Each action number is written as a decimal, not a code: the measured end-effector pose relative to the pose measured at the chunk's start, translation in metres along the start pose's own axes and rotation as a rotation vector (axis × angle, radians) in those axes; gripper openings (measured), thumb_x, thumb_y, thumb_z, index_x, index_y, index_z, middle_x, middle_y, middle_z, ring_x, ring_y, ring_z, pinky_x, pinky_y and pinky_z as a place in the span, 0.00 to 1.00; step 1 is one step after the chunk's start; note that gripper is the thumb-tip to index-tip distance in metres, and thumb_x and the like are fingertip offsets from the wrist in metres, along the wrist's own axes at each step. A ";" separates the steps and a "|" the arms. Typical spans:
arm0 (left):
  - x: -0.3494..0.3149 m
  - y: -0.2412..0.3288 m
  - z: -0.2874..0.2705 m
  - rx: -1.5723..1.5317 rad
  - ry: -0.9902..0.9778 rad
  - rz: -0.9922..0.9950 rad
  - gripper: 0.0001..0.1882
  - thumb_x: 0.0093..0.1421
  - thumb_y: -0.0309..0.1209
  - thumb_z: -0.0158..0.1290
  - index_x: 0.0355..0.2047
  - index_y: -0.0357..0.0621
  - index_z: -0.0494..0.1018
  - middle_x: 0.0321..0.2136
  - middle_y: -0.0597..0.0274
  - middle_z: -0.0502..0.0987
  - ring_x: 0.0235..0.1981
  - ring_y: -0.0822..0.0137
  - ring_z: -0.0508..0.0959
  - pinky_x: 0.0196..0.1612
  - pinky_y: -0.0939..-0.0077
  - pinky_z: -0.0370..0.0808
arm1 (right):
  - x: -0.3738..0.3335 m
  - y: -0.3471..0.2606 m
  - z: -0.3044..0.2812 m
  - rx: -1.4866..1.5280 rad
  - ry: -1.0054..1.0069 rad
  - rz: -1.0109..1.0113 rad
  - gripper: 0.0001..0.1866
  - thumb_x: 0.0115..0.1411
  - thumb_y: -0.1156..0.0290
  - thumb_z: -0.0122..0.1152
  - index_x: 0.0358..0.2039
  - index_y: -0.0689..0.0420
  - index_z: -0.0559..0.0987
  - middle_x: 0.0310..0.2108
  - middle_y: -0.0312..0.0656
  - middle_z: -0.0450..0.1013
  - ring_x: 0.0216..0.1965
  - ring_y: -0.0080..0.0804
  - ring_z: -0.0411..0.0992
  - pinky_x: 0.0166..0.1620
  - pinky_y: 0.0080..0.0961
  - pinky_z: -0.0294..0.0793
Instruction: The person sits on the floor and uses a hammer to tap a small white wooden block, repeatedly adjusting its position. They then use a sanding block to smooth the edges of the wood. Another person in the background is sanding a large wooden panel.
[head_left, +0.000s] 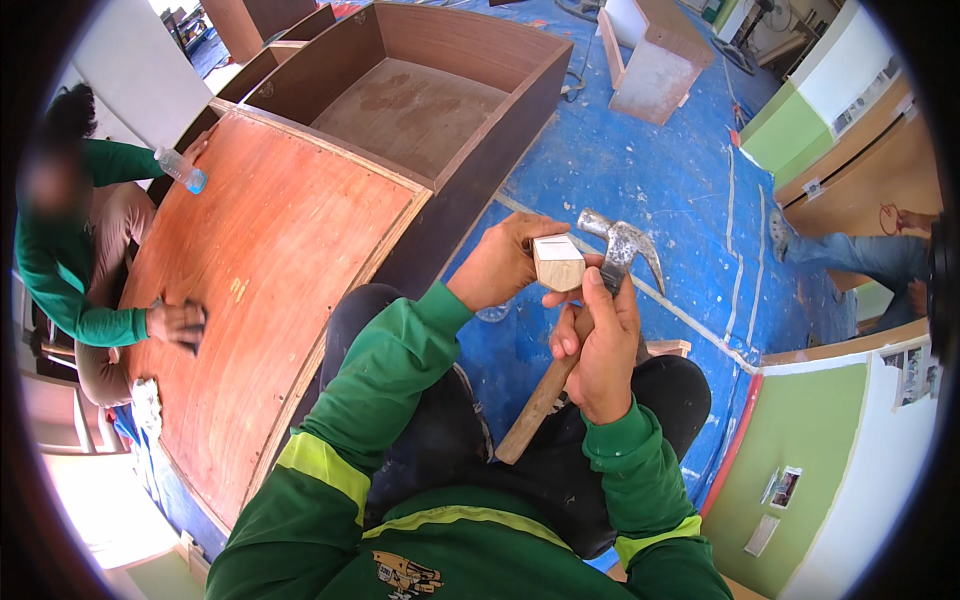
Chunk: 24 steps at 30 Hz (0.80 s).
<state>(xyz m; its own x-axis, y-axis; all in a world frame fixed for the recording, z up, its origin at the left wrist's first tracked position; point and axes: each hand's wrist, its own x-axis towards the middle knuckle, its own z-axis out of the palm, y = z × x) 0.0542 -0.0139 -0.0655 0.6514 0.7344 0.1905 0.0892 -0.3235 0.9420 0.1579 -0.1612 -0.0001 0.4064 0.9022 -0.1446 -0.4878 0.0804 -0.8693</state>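
The blue tarpaulin floor is covering the work area. On it, a large brown cabinet carcass is lying open side up, and a reddish plywood panel is resting beside it. At the panel's far edge a co-worker in a green sleeve is pressing a hand flat on the surface; a clear plastic bottle is lying near the panel's upper corner.

The person is sitting on the floor beside the panel, both forearms coming in from below. The right hand is clenched around the claw hammer, gripping the wooden handle high up, close under the steel head. The left hand is grasping the small wooden block between thumb and fingers, holding it in the air above the knees, touching or just beside the hammer head.

Judged step: the block is being worked against the hammer head, possibly to draw or seat a small fastener; none is visible. The next move calls for a steady left-hand hold, fingers clear of the steel, and a short, controlled hammer motion.
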 end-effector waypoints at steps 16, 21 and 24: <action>0.005 0.014 -0.005 -0.296 -0.083 -0.379 0.34 0.70 0.57 0.57 0.50 0.31 0.80 0.42 0.54 0.83 0.45 0.63 0.83 0.54 0.66 0.79 | 0.003 -0.012 -0.005 0.002 0.041 -0.021 0.14 0.78 0.60 0.51 0.54 0.56 0.70 0.31 0.43 0.75 0.16 0.17 0.62 0.20 0.18 0.66; 0.014 0.018 -0.019 -1.058 0.166 -0.345 0.28 0.74 0.51 0.53 0.58 0.38 0.71 0.44 0.57 0.78 0.50 0.54 0.82 0.56 0.54 0.83 | -0.001 -0.012 -0.013 -0.244 0.068 -0.089 0.13 0.78 0.61 0.51 0.52 0.57 0.71 0.28 0.38 0.72 0.18 0.17 0.63 0.21 0.19 0.66; 0.014 0.013 -0.028 -1.156 0.344 -0.319 0.24 0.73 0.48 0.56 0.56 0.41 0.72 0.42 0.59 0.77 0.47 0.56 0.82 0.55 0.54 0.83 | -0.008 0.001 -0.013 -0.499 0.017 -0.184 0.14 0.78 0.62 0.53 0.51 0.61 0.74 0.29 0.41 0.74 0.21 0.23 0.68 0.25 0.26 0.68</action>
<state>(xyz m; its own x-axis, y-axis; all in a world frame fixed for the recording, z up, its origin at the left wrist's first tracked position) 0.0432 0.0090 -0.0423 0.4764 0.8578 -0.1929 -0.6208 0.4836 0.6171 0.1641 -0.1741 -0.0062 0.4652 0.8848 0.0270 0.0174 0.0213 -0.9996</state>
